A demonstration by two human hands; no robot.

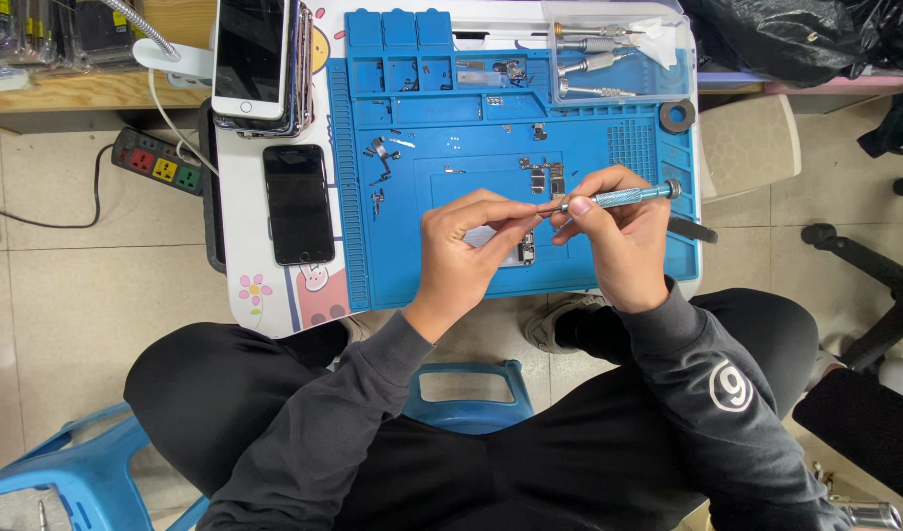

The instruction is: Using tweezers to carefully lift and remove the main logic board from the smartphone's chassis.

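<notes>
My right hand (616, 236) grips a blue-handled precision screwdriver (623, 197) held nearly level, its tip pointing left. My left hand (466, 246) pinches at that tip with thumb and forefinger; whatever sits between the fingertips is too small to make out. Both hands hover over a blue repair mat (422, 147). Under them lies an opened phone part (525, 251), mostly hidden by the fingers. Small metal brackets and screws (545, 177) lie scattered on the mat just beyond my hands.
A black phone (298, 204) lies face up left of the mat. A stack of phones (260, 64) stands behind it. A clear tray of screwdrivers (609, 59) and a black ring (676, 115) sit at the back right. A power strip (158, 162) lies on the floor.
</notes>
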